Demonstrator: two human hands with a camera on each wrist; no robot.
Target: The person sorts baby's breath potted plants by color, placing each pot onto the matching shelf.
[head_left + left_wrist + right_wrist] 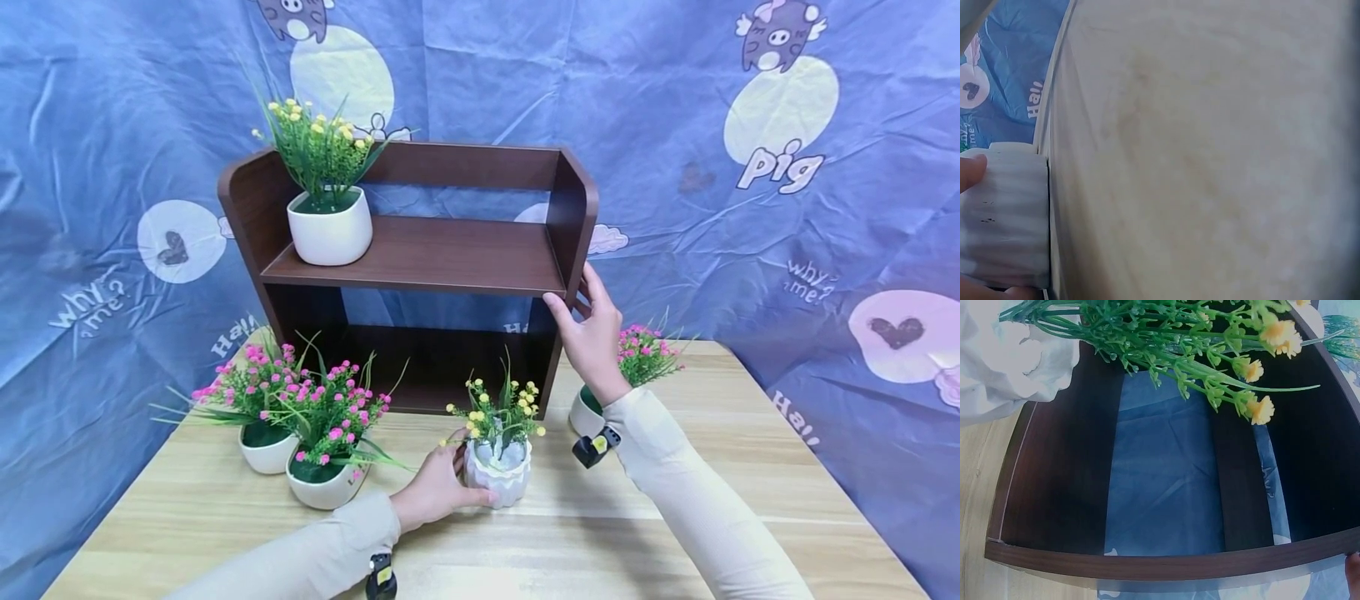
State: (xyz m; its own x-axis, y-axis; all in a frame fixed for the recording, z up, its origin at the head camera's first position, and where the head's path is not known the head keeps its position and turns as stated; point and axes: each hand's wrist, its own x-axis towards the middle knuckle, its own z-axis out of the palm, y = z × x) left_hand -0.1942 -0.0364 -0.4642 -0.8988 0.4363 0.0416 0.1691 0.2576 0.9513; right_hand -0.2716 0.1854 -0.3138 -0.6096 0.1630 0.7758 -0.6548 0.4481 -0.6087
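Note:
In the head view my left hand (pixel 435 490) grips a small white scalloped pot (pixel 501 482) with yellow artificial flowers (pixel 506 408), thumb on its near side. That pot (pixel 1007 219) stands on the table in front of the shelf's lower opening. My right hand (pixel 594 333) holds the right side panel of a dark brown two-tier shelf (pixel 457 250), thumb on its front edge and fingers along the outer side. Only a fingertip (pixel 1354 578) of this hand shows at the edge of the right wrist view, against the shelf panel (pixel 1166 565).
A white pot (pixel 330 233) with yellow flowers sits on the upper tier's left. Two pots with pink flowers (pixel 327 487) stand left of the shelf's front on the wooden table (pixel 720 450). Another pink-flowered pot (pixel 585 414) is partly hidden behind my right wrist. Blue printed cloth (pixel 480 75) hangs behind.

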